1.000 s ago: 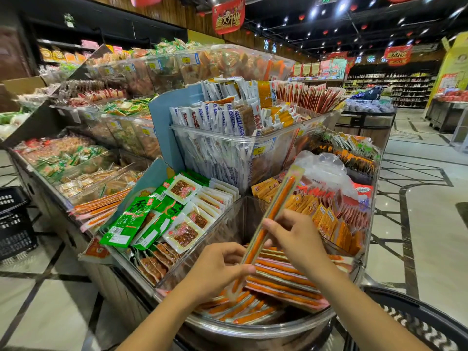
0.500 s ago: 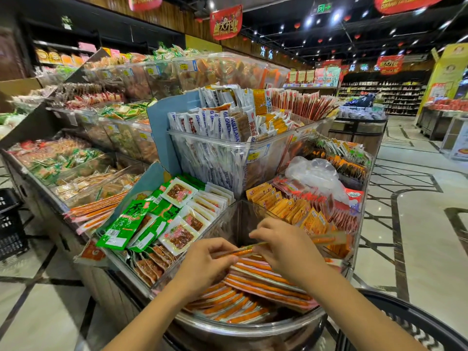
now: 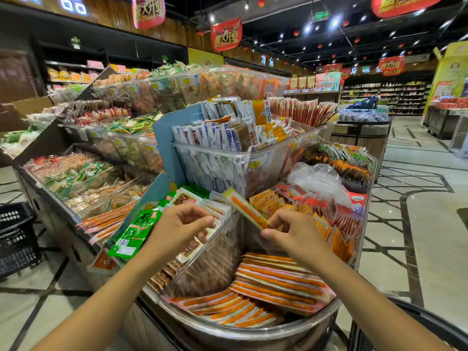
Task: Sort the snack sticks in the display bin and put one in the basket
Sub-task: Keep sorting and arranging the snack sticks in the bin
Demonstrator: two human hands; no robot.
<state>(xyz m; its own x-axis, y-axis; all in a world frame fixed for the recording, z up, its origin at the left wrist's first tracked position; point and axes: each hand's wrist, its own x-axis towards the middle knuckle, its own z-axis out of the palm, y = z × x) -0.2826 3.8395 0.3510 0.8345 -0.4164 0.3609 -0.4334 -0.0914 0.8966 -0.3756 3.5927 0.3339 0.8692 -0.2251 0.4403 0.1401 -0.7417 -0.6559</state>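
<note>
Long orange snack sticks [image 3: 276, 282] in clear wrappers lie stacked in the clear display bin [image 3: 210, 269] at the near corner of the stand. My right hand [image 3: 293, 234] pinches one end of a single snack stick [image 3: 245, 209], which slants up and to the left above the bin. My left hand [image 3: 179, 224] hovers to the left of it with fingers loosely curled and holds nothing. The dark rim of the basket [image 3: 430, 323] shows at the lower right, beside my right forearm.
Green and white snack packs [image 3: 136, 229] fill the bin to the left. Orange and red packets [image 3: 324, 219] fill the bin to the right. A taller clear bin of white packets [image 3: 222, 153] stands behind. A black crate [image 3: 15, 239] sits on the floor at far left.
My left hand has let go of the stick and moved left. My right hand has lifted the stick out of the bin and tilted its far end up to the left.
</note>
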